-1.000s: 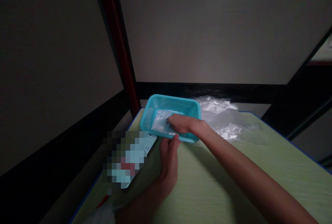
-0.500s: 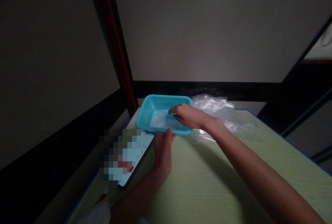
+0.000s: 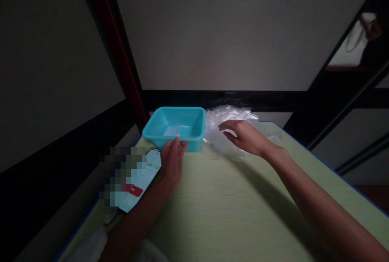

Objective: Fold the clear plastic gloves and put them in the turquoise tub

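A turquoise plastic basin is on the table near the wall, with a whitish patch visible on its bottom. My left hand grips the basin's near side, thumb at the rim and fingers against the outer wall. To the right of the basin lies crumpled clear plastic. Over this plastic hovers my right hand, its fingers curved and apart from the thumb, with nothing visible between them. Whether its fingertips touch the plastic is unclear.
A lit phone, partly blurred out, lies left of my left forearm. The pale green table has blue edging and stands against a grey wall panel. A dark red post rises behind the left corner.
My right hand has come out of the basin and moved right, over the plastic. My left hand stays on the basin. The view has shifted, so things appear further left.
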Demonstrator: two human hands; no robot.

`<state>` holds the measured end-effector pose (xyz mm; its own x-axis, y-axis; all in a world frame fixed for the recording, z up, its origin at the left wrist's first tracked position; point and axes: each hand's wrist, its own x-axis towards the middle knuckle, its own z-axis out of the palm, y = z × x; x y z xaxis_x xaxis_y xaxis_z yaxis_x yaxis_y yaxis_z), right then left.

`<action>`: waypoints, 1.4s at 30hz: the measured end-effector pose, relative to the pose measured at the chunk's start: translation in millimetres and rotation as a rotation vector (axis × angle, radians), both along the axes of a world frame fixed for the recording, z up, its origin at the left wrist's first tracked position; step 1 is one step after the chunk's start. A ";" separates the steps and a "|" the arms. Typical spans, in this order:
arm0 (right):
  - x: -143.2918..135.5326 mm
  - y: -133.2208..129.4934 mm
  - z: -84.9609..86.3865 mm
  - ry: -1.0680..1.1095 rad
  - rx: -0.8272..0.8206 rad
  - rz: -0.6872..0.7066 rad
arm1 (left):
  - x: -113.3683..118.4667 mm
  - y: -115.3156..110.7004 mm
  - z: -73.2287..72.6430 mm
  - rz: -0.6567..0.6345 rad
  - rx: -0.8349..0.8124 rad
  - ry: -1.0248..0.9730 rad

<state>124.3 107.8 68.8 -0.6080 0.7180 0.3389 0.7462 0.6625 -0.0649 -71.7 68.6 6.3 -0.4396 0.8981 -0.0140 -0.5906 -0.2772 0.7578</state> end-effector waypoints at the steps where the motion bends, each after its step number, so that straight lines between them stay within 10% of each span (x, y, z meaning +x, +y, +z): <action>1: 5.2 -0.6 -4.9 -0.007 0.000 -0.024 | -1.1 0.8 0.8 0.002 -0.001 -0.001; 13: 28.8 -5.2 -44.9 -0.058 0.021 -0.222 | -3.1 1.5 8.7 -0.004 -0.042 -0.011; 30: 40.3 -32.6 -17.8 0.541 -0.051 -0.222 | 1.1 -4.4 3.4 -0.027 -0.052 0.012; 42: 37.7 -85.3 3.8 1.011 -0.847 0.104 | 19.3 -23.8 -12.4 -0.247 -0.084 0.131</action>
<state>162.0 22.6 72.6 -0.4190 0.8963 0.1453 0.0732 0.1928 -0.9785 -52.4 44.8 -6.1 -0.2106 0.9763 -0.0502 -0.5282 -0.0704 0.8462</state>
